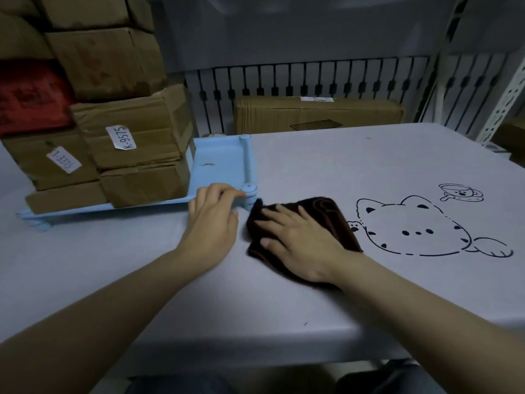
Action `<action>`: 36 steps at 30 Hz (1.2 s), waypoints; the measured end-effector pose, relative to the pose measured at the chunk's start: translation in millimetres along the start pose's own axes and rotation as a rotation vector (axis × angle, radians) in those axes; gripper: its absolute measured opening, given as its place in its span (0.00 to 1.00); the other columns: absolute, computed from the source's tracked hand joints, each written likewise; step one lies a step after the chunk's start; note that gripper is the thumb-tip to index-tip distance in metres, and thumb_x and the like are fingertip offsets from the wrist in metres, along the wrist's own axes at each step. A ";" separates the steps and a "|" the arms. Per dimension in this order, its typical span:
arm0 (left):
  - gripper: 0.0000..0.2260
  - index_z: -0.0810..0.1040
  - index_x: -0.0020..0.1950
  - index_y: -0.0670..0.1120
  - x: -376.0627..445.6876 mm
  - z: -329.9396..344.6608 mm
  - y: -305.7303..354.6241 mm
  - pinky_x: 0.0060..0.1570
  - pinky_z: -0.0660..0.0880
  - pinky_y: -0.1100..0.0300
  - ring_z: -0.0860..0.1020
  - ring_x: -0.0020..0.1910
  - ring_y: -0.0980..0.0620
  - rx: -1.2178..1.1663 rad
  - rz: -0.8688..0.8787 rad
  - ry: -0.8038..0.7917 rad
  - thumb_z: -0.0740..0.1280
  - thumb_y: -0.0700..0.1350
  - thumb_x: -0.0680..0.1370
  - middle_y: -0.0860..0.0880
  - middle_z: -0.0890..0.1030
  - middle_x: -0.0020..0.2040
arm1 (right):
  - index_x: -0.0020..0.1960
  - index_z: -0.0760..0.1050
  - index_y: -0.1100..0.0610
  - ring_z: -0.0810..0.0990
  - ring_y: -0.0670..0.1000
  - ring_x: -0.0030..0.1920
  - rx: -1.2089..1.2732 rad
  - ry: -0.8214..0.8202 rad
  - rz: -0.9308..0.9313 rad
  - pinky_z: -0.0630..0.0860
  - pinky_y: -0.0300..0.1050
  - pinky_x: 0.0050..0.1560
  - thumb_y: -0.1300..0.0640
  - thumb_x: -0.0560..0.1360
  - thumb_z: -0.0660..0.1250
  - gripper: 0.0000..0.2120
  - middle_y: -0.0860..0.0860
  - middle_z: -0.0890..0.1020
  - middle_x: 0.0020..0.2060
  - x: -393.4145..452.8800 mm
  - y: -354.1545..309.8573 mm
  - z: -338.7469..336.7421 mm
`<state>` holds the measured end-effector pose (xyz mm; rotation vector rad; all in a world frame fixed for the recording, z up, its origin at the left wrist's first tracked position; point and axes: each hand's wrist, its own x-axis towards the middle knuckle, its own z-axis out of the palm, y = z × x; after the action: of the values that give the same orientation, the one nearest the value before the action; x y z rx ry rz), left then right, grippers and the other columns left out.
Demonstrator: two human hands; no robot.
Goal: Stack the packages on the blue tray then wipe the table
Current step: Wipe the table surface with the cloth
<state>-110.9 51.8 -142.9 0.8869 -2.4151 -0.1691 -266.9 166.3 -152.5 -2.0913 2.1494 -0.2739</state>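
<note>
Several brown cardboard packages (133, 143) and a red one (31, 95) are stacked on the blue tray (221, 160) at the left of the table. My left hand (213, 220) holds the tray's near right corner, fingers curled over its rim. Right beside it, a dark brown cloth (321, 214) lies on the pale table (199, 294). My right hand (298, 240) presses flat on the cloth with fingers spread.
A cat and a cup are drawn in black on the table at the right (420, 226). Behind the table stand a flat cardboard box (318, 113) and a black railing. A white metal shelf post (502, 109) rises at the far right.
</note>
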 end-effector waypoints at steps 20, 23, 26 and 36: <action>0.16 0.77 0.62 0.43 31.7 13.4 17.7 0.62 0.67 0.47 0.75 0.61 0.41 0.225 0.071 0.002 0.70 0.46 0.76 0.43 0.78 0.62 | 0.78 0.58 0.42 0.49 0.48 0.80 0.006 0.081 0.344 0.43 0.56 0.78 0.44 0.83 0.52 0.23 0.43 0.54 0.80 -33.7 103.4 -29.3; 0.15 0.77 0.60 0.44 31.9 17.0 9.6 0.51 0.75 0.48 0.79 0.48 0.42 0.249 0.033 -0.036 0.67 0.49 0.76 0.45 0.81 0.54 | 0.78 0.56 0.40 0.45 0.46 0.80 0.019 0.010 0.155 0.39 0.55 0.78 0.45 0.84 0.52 0.23 0.41 0.51 0.80 -8.3 76.6 -19.7; 0.20 0.77 0.62 0.45 29.5 20.9 2.7 0.46 0.76 0.50 0.79 0.46 0.45 0.260 0.054 -0.070 0.59 0.53 0.74 0.48 0.81 0.51 | 0.79 0.56 0.42 0.44 0.45 0.80 0.069 -0.019 0.051 0.37 0.54 0.78 0.46 0.84 0.52 0.23 0.41 0.52 0.80 24.1 63.0 -17.3; 0.20 0.76 0.63 0.46 29.6 29.4 -5.0 0.46 0.71 0.54 0.77 0.47 0.47 0.166 0.106 0.023 0.61 0.47 0.72 0.50 0.80 0.51 | 0.79 0.56 0.47 0.50 0.53 0.80 0.014 -0.003 0.106 0.42 0.63 0.77 0.47 0.84 0.48 0.24 0.48 0.56 0.80 173.3 75.6 -13.6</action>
<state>-142.6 27.2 -155.4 0.8256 -2.4744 0.0826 -349.0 -4.6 -150.0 -1.9610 2.2407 -0.2734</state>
